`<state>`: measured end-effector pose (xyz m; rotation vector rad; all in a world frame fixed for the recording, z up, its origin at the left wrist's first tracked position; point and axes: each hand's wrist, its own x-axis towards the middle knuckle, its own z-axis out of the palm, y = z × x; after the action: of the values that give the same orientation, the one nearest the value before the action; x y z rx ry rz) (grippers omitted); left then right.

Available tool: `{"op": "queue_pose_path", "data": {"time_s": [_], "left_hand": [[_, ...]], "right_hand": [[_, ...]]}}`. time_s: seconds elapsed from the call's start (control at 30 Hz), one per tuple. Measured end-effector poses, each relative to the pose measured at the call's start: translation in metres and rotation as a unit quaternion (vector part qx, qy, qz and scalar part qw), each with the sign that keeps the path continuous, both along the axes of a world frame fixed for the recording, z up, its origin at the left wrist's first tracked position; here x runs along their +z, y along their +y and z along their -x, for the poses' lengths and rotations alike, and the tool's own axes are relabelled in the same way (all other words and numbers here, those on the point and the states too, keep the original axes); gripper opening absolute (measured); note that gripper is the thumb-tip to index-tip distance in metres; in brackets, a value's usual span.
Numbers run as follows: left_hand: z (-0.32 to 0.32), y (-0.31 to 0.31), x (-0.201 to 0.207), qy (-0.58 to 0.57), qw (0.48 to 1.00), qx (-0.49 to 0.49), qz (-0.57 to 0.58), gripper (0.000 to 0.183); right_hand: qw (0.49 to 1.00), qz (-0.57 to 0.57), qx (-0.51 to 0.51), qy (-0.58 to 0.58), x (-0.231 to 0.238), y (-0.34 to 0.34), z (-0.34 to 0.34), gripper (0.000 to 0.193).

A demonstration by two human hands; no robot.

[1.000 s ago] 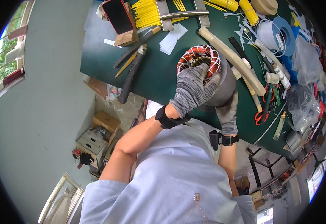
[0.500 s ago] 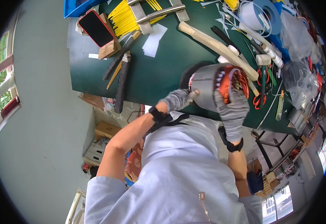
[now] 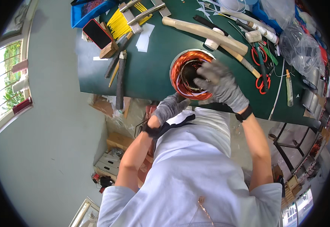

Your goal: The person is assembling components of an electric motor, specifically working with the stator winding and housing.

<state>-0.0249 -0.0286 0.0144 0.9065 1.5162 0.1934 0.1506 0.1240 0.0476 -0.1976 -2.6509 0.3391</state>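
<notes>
A motor stator (image 3: 177, 72) with a grey metal shell stands on the green table (image 3: 142, 81), its ring of orange copper windings facing up around a dark bore. My right hand (image 3: 221, 81), in a grey knitted glove, is over the right side of the windings, fingers spread and blurred, some over the bore. At the stator's near left edge is my left hand (image 3: 170, 108), in a matching glove, fingers partly bent and a gap beside the thumb. Whether it touches the shell is hard to tell.
Behind the stator lies a wooden mallet-like bat (image 3: 206, 34). Red-handled scissors (image 3: 263, 81) and a cutter knife (image 3: 289, 89) lie at right. Dark-wrapped tools (image 3: 121, 79), a phone (image 3: 97, 33) and yellow strips (image 3: 117, 24) are at left. A blue bin (image 3: 80, 17) sits far left.
The stator has turned from lying tilted between both hands to standing with its windings up, shifted left. My right hand has moved from its end to over the opening; the view has shifted.
</notes>
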Motion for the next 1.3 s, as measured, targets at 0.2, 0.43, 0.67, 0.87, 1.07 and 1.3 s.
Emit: {"op": "queue_pose_path", "data": {"time_s": [0.2,0.43,0.67,0.87,1.07,1.3], "left_hand": [[-0.015,0.04,0.093,0.276,0.907,-0.051,-0.315,0.026],[-0.018,0.091,0.027,0.276,0.697,-0.57,-0.337,0.032],[-0.023,0.105,0.008,0.295,0.668,-0.62,-0.289,0.035],[-0.016,0.121,0.104,0.326,0.475,-0.734,-0.361,0.016],[0.036,0.071,0.169,0.309,0.571,-0.546,-0.529,0.016],[0.017,0.0,0.168,0.346,0.67,-0.029,-0.656,0.035]], "right_hand": [[0.776,0.432,-0.44,0.131,-0.128,-0.046,-0.068,0.031],[0.627,0.557,-0.545,0.014,-0.166,-0.048,-0.043,0.023],[0.652,0.462,-0.598,-0.071,-0.157,-0.04,-0.034,0.03],[0.724,0.438,-0.532,-0.032,-0.162,-0.055,-0.052,0.027],[0.836,0.386,-0.367,0.132,-0.045,-0.048,-0.04,0.054],[0.924,0.233,-0.293,-0.072,-0.002,-0.05,0.009,0.046]]}}
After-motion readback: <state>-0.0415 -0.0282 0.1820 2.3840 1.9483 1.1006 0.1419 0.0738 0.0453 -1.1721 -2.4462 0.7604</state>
